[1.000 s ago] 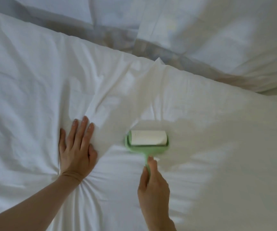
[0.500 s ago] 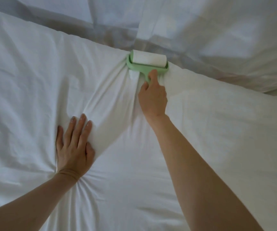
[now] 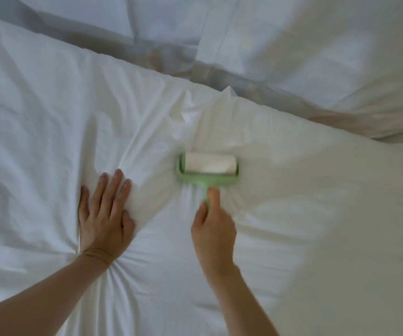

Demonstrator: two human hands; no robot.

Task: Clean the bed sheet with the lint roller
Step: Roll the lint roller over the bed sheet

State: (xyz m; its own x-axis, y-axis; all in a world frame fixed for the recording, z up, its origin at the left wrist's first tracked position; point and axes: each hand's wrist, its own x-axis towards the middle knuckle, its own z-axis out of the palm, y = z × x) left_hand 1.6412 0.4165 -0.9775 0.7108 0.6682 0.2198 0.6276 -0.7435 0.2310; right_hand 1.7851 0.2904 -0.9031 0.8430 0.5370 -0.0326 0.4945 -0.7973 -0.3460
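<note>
A white bed sheet [image 3: 316,214] fills most of the view, creased around both hands. The lint roller [image 3: 207,167] has a light green frame and a white sticky roll, and it lies flat on the sheet at the centre, slightly blurred. My right hand [image 3: 213,225] grips its green handle from below, thumb along the handle. My left hand [image 3: 104,212] lies flat on the sheet to the left of the roller, fingers straight and pressing the cloth down, with folds radiating from the wrist.
White pillows [image 3: 316,44] lie across the top of the view, beyond the sheet's far edge. A grey shadowed gap [image 3: 166,54] runs between them and the sheet.
The roller went from mid-sheet up to the sheet's far edge, then came back toward me to the middle. My left hand stayed pressed in the same spot.
</note>
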